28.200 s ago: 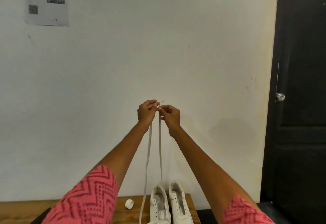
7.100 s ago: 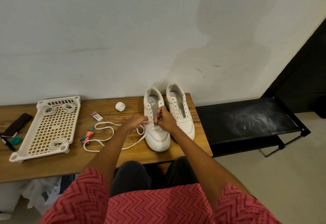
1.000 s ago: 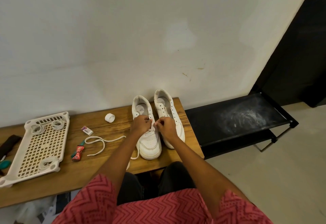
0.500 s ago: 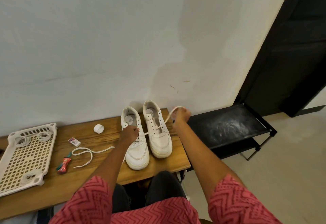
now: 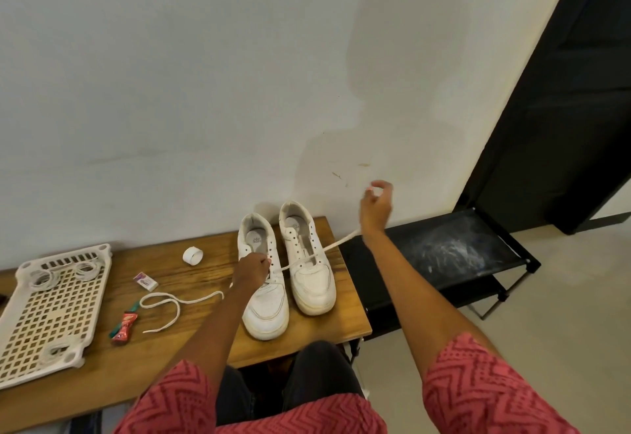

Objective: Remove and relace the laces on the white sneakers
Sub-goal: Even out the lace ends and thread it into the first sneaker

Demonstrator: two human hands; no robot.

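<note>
Two white sneakers stand side by side at the right end of the wooden table point(image 5: 191, 344), toes toward me. My left hand point(image 5: 252, 268) rests on the left sneaker point(image 5: 264, 300) at its eyelets, fingers curled on the lace there. From that shoe a white lace point(image 5: 317, 251) runs taut across the right sneaker point(image 5: 309, 280) up to my right hand point(image 5: 375, 206), which is raised off the table's right edge and pinches the lace end. The lace's other part point(image 5: 167, 307) lies in a loose loop on the table to the left.
A white perforated tray point(image 5: 44, 310) with coiled laces lies at the left. A small white ring point(image 5: 192, 256), a small packet point(image 5: 146, 281) and a red wrapper point(image 5: 123, 327) lie between tray and shoes. A black rack point(image 5: 440, 256) stands right of the table; a dark door is beyond.
My right hand has drawn the lace farther up and to the right, pulling more of it through the left sneaker. My left hand stays on that sneaker's eyelets.
</note>
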